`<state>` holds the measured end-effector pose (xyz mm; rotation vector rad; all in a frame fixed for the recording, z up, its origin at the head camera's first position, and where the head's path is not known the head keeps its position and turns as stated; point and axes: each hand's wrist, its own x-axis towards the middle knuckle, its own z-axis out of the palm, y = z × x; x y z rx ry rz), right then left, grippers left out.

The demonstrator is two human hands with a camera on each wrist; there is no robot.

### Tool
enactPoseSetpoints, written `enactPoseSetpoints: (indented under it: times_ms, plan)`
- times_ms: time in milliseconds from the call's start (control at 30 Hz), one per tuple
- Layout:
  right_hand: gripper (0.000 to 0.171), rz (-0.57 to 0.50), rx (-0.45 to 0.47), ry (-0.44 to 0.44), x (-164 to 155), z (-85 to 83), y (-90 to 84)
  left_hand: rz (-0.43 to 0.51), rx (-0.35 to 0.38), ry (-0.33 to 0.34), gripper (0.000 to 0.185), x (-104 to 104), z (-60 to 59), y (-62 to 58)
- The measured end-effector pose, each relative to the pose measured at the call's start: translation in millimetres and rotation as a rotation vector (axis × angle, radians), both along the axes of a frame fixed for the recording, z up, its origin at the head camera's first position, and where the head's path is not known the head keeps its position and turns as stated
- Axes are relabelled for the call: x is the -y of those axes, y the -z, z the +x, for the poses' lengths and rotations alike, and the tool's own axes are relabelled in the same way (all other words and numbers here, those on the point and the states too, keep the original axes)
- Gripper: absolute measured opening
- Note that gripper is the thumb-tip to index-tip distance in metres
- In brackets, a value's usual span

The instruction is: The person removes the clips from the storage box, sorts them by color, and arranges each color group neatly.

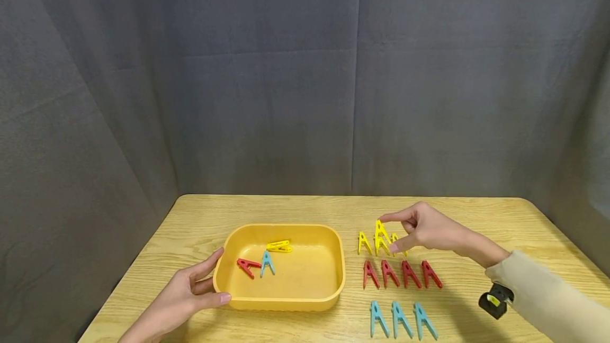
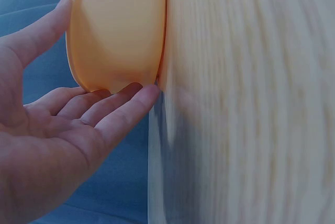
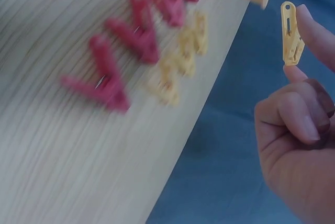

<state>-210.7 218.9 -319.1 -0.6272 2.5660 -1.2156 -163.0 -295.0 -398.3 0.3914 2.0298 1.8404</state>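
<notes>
My right hand [image 1: 389, 233] pinches a yellow clothespin [image 1: 379, 229] between thumb and forefinger, lifted just above the row of yellow clothespins [image 1: 364, 243] on the table. The right wrist view shows that pinched yellow clothespin [image 3: 291, 34] upright in the fingertips [image 3: 309, 20]. My left hand [image 1: 208, 282] rests open against the left front corner of the yellow tray [image 1: 333, 285]. Its straight fingers [image 2: 120, 111] touch the tray wall [image 2: 118, 30]. A red clothespin [image 1: 248, 267], a blue one [image 1: 267, 263] and a yellow one [image 1: 279, 246] lie in the tray.
Right of the tray, a row of several red clothespins [image 1: 401, 274] lies below the yellow row, and three blue clothespins [image 1: 401, 319] lie nearest me. The wooden table [image 1: 286, 208] ends at a grey curtain behind. A black and yellow device [image 1: 495, 299] sits on my right sleeve.
</notes>
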Motion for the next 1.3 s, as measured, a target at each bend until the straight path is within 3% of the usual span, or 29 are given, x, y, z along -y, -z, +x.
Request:
enactPoseSetpoints:
  times_ms: [600, 1033, 1300]
  plan:
    - [0.068, -0.033, 0.091, 0.024, -73, -12.6, 22.6, -0.016, 0.005, -0.015, 0.096, 2, 2.8, -0.2]
    - [0.064, -0.005, 0.18, 0.088, -90, -20.1, 42.5, -0.026, -0.011, -0.026, 0.096, 1, 3.2, 0.2]
    - [0.065, -0.013, 0.2, 0.056, -98, -24.8, 59.9, 0.013, -0.009, 0.002, 0.096, 3, 2.8, 1.3]
